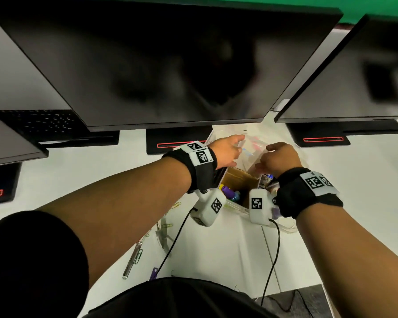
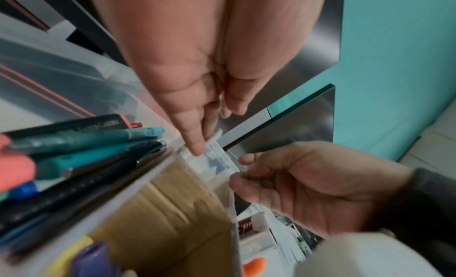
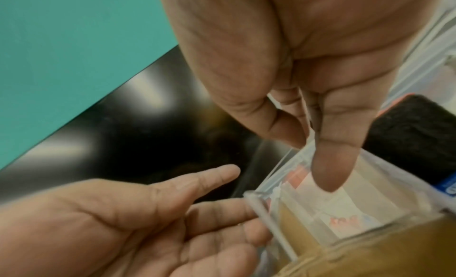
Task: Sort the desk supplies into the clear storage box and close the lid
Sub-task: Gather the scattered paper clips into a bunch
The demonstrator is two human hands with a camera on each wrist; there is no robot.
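Both my hands are on the clear lid [image 1: 251,148] raised over the storage box [image 1: 237,204], left hand [image 1: 228,152] flat-fingered, right hand [image 1: 278,158] pinching its edge, paper clips [image 1: 168,226] lying behind on the surface, so next comes swinging it down shut.

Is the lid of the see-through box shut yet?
Not yet. The clear lid stands raised behind the storage box. Both hands touch it, and pens show inside.

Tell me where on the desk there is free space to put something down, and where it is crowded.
Bare white desk lies left of the left hand, before the monitor bases. More lies right of the right hand, past the clear storage box. Crowded: the box with pens and a cardboard insert, and the near strip with paper clips and wrist cables.
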